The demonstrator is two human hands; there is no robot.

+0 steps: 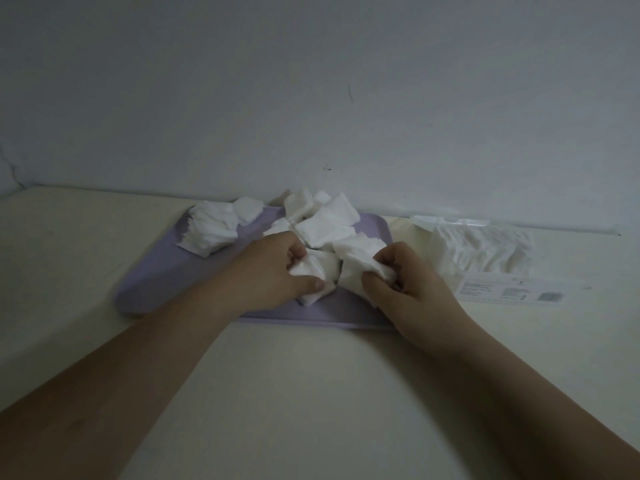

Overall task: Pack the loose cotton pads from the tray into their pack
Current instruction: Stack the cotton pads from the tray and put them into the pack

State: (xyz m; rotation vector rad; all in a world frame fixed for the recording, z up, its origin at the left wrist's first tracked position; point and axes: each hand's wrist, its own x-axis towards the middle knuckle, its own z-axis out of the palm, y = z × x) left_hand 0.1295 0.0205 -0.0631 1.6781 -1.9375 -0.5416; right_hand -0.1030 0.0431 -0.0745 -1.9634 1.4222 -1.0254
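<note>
Loose cotton pads point(325, 223) are heaped on the purple tray point(166, 271) on the tabletop point(294, 393). Each grip is clamped on pads, left hand point(277, 268) and right hand point(405, 282), likely for gathering. The pack point(481, 251) is kept just right of the tray.

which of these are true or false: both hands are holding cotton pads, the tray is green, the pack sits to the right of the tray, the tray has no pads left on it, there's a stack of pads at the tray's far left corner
1. Both hands hold cotton pads. True: the left hand and the right hand each pinch pads in their fingers.
2. The tray is green. False: the tray is pale purple.
3. The pack sits right of the tray. True: the clear pack lies on the table there.
4. No pads are left on the tray. False: many loose pads still lie on it.
5. A stack of pads sits at the tray's far left corner. True: the stack is there.
</note>
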